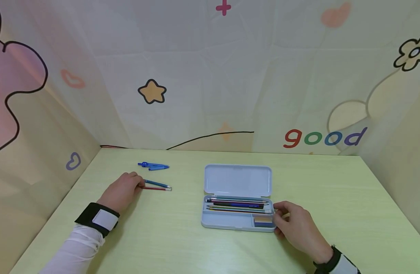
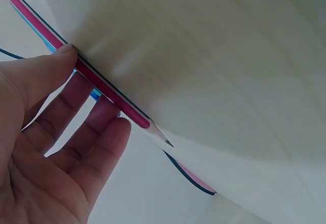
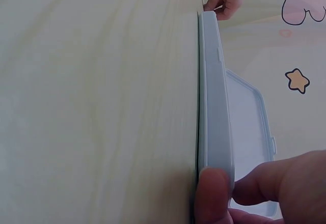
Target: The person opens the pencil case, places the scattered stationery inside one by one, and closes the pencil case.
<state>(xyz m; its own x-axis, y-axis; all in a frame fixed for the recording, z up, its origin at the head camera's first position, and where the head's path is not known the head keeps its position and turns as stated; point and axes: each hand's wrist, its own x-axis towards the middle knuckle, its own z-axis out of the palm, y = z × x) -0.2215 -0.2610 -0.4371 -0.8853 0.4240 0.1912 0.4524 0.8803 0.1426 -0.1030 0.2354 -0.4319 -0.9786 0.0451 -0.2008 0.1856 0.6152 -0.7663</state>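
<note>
On the left of the table my left hand (image 1: 125, 190) pinches a red pencil (image 2: 94, 74) between thumb and fingers. Its sharpened tip points past the fingers in the left wrist view. A blue pencil (image 1: 157, 183) lies right beside the red one, its left end hidden by the hand. My right hand (image 1: 297, 228) holds the right end of a light-blue pencil case (image 1: 227, 222), thumb and fingers at its side wall. The case stands with its lid (image 1: 238, 179) raised. Several pencils (image 1: 239, 204) lie in its long compartment, and an eraser (image 1: 263, 222) sits in the small one.
Behind the left hand lies a blue drawing compass (image 1: 153, 166) on the pale wooden table (image 1: 182, 247). A printed curtain (image 1: 210, 95) hangs along the table's back edge and sides.
</note>
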